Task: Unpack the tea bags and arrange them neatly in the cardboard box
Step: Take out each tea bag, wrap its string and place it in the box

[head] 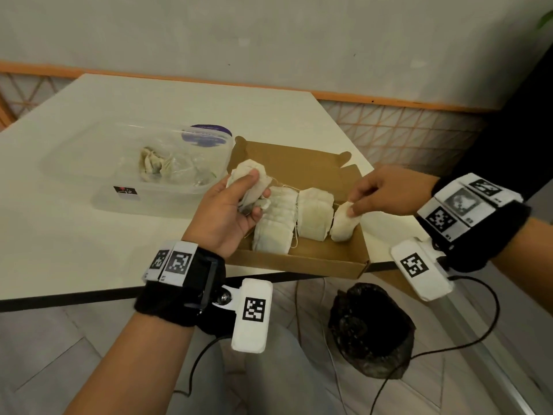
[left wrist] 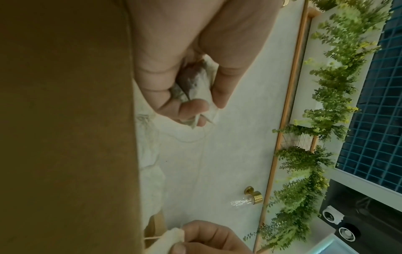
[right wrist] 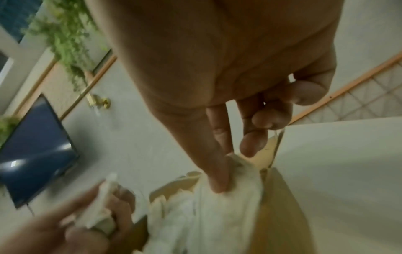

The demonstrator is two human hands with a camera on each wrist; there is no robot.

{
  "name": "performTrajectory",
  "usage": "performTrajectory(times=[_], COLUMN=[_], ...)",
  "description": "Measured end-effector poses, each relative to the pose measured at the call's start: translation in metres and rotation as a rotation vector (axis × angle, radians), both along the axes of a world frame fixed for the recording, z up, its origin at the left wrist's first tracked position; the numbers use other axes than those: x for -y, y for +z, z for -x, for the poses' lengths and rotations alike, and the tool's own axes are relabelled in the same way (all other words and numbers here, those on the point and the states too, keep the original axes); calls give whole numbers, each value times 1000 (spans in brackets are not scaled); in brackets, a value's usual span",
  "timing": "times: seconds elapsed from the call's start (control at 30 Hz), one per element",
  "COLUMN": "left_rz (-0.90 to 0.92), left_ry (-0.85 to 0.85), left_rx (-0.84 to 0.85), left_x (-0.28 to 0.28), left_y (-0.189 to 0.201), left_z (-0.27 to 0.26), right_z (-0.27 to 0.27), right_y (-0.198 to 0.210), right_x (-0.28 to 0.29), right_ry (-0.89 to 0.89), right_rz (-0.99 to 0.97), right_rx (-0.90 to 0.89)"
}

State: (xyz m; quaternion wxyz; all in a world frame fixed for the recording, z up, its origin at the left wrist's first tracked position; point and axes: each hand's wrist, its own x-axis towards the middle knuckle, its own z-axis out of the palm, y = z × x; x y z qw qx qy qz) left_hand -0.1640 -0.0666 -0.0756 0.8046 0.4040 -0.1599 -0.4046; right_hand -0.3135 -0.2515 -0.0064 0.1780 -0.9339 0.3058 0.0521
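Note:
An open cardboard box (head: 299,265) sits at the table's near edge, with rows of pale tea bags (head: 314,214) standing in it. My left hand (head: 254,193) hovers over the box's left end and grips a small bunch of tea bags (head: 248,172); the left wrist view shows the fingers curled round the bunch (left wrist: 200,92). My right hand (head: 357,205) pinches one tea bag (head: 342,224) at the right end of the row, inside the box. In the right wrist view a finger presses into that tea bag (right wrist: 228,206), beside the box wall (right wrist: 280,214).
A clear plastic container (head: 134,163) with crumpled wrappers and a purple-labelled lid stands left of the box on the white table (head: 74,235). A dark bag (head: 371,327) and cables lie on the floor below the table's edge.

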Motion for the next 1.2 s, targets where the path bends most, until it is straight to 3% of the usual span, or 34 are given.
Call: performTrajectory(times=[0.47,0.7,0.9,1.2], left_rz=[21,18,6,-4], left_ry=[-4,-3,-6,1], left_rx=[21,15,15,27], left_x=[1,0,1,0], left_y=[-2,-2,-1,1], left_z=[-2,-2,-1,1], right_z=[-24,-16,-3,-1], right_y=[-17,-8,-30,-49], right_x=[1,-7,-38,-38], right_ry=[64,104,562,568], right_rz=[281,304,264,495], right_rx=[-48,144,-180,-201])
